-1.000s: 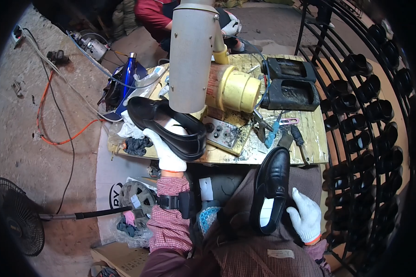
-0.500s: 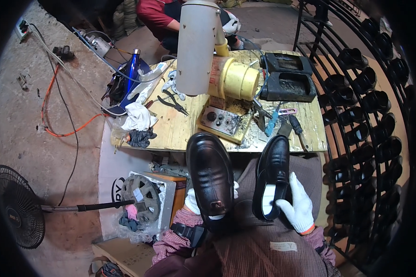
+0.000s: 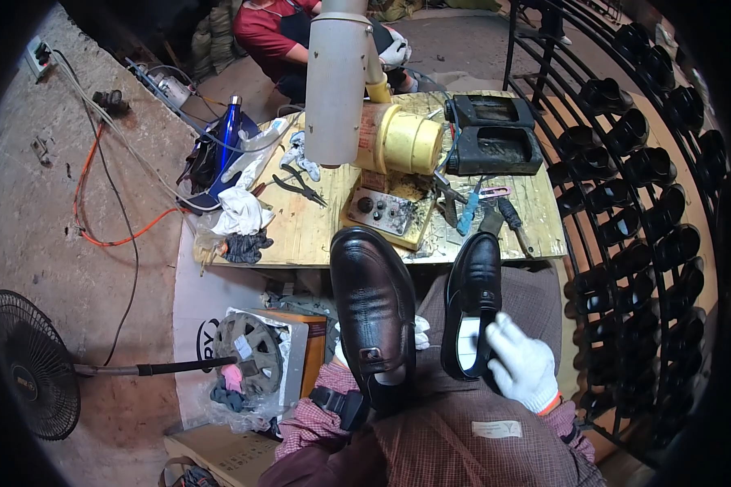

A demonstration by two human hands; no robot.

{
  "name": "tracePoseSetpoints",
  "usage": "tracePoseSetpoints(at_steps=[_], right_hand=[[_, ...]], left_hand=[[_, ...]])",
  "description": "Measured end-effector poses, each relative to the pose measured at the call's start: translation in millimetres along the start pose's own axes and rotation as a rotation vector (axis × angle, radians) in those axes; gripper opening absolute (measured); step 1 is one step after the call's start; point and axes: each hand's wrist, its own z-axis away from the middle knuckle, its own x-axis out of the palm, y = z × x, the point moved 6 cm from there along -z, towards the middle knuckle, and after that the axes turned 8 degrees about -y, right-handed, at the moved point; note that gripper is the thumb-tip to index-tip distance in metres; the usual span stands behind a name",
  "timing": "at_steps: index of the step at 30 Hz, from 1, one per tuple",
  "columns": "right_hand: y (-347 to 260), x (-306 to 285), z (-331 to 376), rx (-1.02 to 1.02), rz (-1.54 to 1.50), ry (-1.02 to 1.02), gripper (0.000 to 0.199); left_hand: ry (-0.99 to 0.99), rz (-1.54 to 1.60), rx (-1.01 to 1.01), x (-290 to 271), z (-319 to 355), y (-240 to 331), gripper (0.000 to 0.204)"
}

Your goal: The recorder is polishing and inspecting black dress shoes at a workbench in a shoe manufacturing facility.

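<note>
My left hand (image 3: 420,332), in a white glove, grips a dark brown-black leather loafer (image 3: 371,296) from underneath and behind. The shoe hides most of that hand; a few fingertips show at its right side. A second black loafer (image 3: 473,276), with a pale insole, rests over my lap, toe toward the table. Beside its opening is my right hand (image 3: 524,365), also gloved in white. Its fingertips touch the shoe's right rim, and its thumb stands apart from them, not wrapped round the shoe.
Ahead, a wooden table (image 3: 292,235) bears a yellow machine (image 3: 410,140), a control box (image 3: 379,213), pliers (image 3: 300,188) and other tools. A rack of black shoes (image 3: 625,235) stands right. A fan (image 3: 32,365) is at left. Another person (image 3: 272,36) sits beyond the table.
My right hand has shifted inward, its fingers now bent over the second loafer's rim instead of stretched along its side. The left hand still holds the first loafer.
</note>
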Motion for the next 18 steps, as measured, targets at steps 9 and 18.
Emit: tracePoseSetpoints(at_steps=[9,18], right_hand=[[-14.8,31.7,-5.1,-0.126,0.097,-0.465,0.066],[-14.1,26.5,-10.1,-0.142,0.101,-0.412,0.065]], left_hand=[[0.28,-0.049,-0.14,87.6,-26.5,-0.5,0.099],[0.083,-0.021,0.035,123.3,-57.9,20.7,0.115]])
